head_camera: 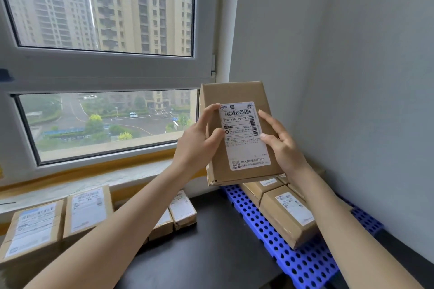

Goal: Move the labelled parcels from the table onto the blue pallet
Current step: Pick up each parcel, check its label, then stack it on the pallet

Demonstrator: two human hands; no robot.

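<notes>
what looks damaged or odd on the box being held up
The held box, gripped by the left hand and right hand, has a crumpled, slightly split lower left corner. Its label sits slightly askew.

A dark bench (206,248) runs below the window. On its left part lie brown labelled parcels, labels up: two large ones side by side at the far left (32,227) (88,210), touching each other, and two smaller ones (182,210) (164,224) nearer the middle, also side by side (an arm crosses in front and hides part of them). Along the right side of the bench, against the wall, lies a blue pallet (288,251) with round holes all over. On the pallet rest more parcels in a row: the nearest one (287,214) lies label up, with others (263,185) touching behind it toward the corner.
</notes>
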